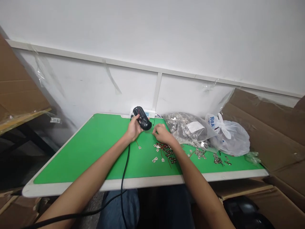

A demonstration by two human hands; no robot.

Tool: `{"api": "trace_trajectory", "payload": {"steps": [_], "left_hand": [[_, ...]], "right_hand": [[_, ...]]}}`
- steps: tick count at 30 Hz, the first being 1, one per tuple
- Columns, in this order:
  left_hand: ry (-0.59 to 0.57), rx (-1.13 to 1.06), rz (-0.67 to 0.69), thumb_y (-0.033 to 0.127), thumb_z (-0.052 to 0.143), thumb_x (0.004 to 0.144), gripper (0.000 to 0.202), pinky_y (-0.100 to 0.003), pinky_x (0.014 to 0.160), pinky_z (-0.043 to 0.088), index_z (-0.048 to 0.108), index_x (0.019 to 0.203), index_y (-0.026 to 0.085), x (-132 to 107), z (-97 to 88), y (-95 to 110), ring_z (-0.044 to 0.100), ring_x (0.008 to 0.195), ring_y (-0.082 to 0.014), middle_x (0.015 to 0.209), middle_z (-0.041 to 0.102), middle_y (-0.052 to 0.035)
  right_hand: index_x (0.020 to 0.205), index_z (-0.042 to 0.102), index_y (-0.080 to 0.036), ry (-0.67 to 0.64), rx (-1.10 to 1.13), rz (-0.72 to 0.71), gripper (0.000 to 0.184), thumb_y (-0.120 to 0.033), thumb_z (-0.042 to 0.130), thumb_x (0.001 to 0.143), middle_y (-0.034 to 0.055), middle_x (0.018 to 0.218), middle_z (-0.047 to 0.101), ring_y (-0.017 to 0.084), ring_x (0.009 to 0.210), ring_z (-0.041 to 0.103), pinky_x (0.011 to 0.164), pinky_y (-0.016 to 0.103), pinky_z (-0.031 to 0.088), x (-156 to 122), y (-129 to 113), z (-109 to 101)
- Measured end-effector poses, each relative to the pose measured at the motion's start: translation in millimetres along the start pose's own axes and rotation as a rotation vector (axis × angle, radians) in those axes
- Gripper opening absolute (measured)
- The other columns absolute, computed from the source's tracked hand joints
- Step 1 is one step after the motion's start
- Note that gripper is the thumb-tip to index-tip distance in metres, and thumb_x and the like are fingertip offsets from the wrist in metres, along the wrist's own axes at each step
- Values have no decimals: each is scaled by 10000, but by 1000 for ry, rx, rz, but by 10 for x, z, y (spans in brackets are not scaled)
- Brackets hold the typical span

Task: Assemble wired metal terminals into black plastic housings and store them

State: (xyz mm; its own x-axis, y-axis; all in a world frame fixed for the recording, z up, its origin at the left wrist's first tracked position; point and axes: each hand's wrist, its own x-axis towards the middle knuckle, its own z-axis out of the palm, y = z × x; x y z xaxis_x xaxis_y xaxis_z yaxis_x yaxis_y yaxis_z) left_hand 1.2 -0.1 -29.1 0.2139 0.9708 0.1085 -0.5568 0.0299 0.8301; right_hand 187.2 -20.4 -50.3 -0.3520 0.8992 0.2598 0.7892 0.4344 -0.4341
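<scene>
My left hand (134, 128) closed around a black battery holder (143, 118) over the green mat's (71, 159) far edge, my right hand (163, 134) pinching a thin wire (148, 132), wired metal tabs (164, 152) scattered just below.

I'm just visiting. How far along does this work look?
Done, it seems: a small heap of metal tabs with red wires lies on the green mat. In hand: the left hand grips a black plastic housing, and the right hand pinches a thin wire. Left: a clear bag of loose metal tabs looks plentiful.
</scene>
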Motion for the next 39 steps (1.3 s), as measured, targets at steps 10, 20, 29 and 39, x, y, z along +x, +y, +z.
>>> {"api": "trace_trajectory", "payload": {"steps": [10,20,29,39], "left_hand": [[-282,125,-462,523,623,896,545,-433,718,630,599,1312,170,-81,-92,187,786,912,-320,1124,779,-177],[-328,181,-562,553,632,911,568,-315,609,599,603,1310,150,-85,-111,136,786,884,-302,1146,767,-194],[-194,276,-337,299,776,840,551,-266,562,548,554,1328,171,-137,-41,59,772,757,-246,1115,767,-180],[-308,266,-487,383,544,960,492,-242,518,526,541,1369,109,-96,-79,55,773,776,-264,1033,771,-191]], "right_hand": [[972,573,-204,333,432,220,126,-298,498,936,24,835,666,204,785,616,775,343,478,-11,82,-269],[1007,718,-188,358,1009,214,317,-353,774,741,52,886,781,208,874,735,896,371,564,66,45,-232],[897,757,-220,378,866,97,272,-461,766,772,51,962,775,229,939,703,904,380,534,52,-9,-209],[1020,700,-216,386,249,-8,225,-326,506,989,64,939,759,235,888,676,828,343,493,-51,-29,-221]]}}
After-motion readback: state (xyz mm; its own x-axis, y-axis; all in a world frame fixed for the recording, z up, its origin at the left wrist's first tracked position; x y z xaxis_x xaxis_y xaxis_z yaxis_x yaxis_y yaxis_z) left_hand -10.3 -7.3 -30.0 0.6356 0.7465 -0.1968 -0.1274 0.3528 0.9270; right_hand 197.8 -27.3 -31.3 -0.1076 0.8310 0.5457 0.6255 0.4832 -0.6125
